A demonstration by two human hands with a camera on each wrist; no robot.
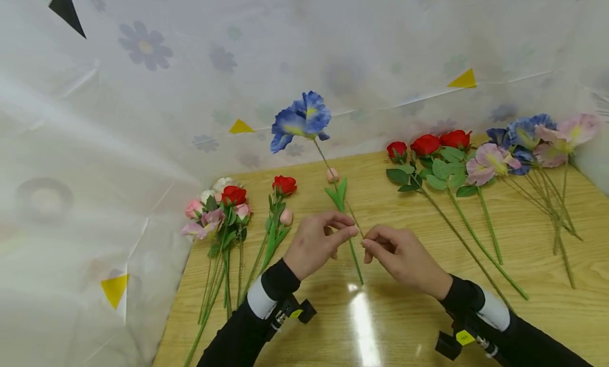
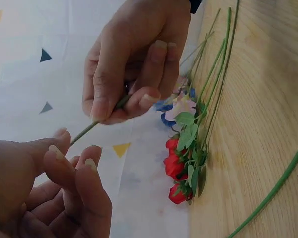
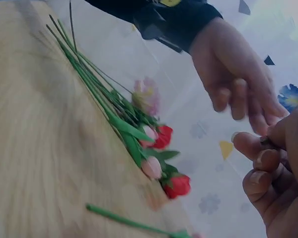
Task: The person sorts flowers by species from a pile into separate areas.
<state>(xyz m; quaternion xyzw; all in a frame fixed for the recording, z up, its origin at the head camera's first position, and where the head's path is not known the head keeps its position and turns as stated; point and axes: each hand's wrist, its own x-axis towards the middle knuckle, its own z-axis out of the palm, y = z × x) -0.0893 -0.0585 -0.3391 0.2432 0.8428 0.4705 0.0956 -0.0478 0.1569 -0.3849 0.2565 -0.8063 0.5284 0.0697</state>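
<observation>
A blue iris (image 1: pixel 301 121) with a yellow centre stands upright above the table on a thin stem. My right hand (image 1: pixel 404 256) pinches the lower stem between thumb and fingers; the left wrist view shows the stem (image 2: pixel 84 133) running out from that grip. Just higher on the same stem, the thumb and fingertips of my left hand (image 1: pixel 320 242) close together on it. Below the hands a pink tulip (image 1: pixel 332 175) with green leaves lies on the table, partly overlapped by the iris stem and left hand.
To the left lie red, white and pink flowers (image 1: pixel 233 195), plus a red rose (image 1: pixel 284 185) and a pink tulip (image 1: pixel 286 217). On the right are red roses (image 1: pixel 425 144) and pink and blue irises (image 1: pixel 492 159). A patterned sheet (image 1: pixel 380 44) hangs behind the wooden table (image 1: pixel 404 330).
</observation>
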